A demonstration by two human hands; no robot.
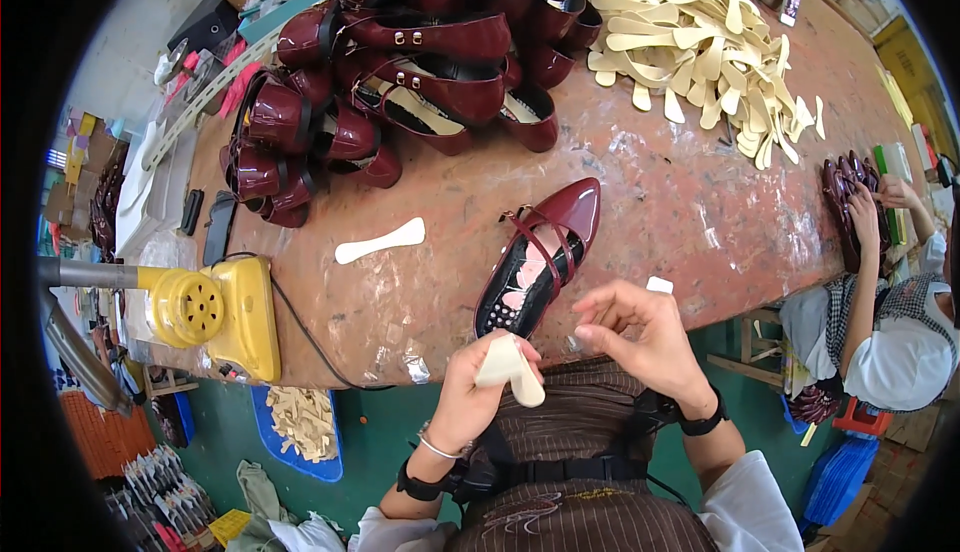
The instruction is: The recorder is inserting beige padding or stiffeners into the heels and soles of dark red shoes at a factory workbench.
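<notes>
My left hand [468, 394] grips a cream insole [512, 370], bent over so that one rounded end hangs down. My right hand [645, 337] is raised beside it, fingers curled and apart, with nothing visible in them. Just beyond both hands lies a dark red pointed shoe [540, 257] with thin crossing straps. Its toe points away to the right, and its inside shows black with pink and white patches. The left hand partly covers the view near its heel. Another pale insole [380, 241] lies flat on the table to the left of the shoe.
Dark red shoes [430, 82] are heaped at the back of the worn table [650, 192], beside a pile of cream insoles [690, 42]. A yellow machine [245, 317] with a cable stands left. A blue tray [262, 422] sits below. At right, a co-worker's hands [875, 207] touch shoes.
</notes>
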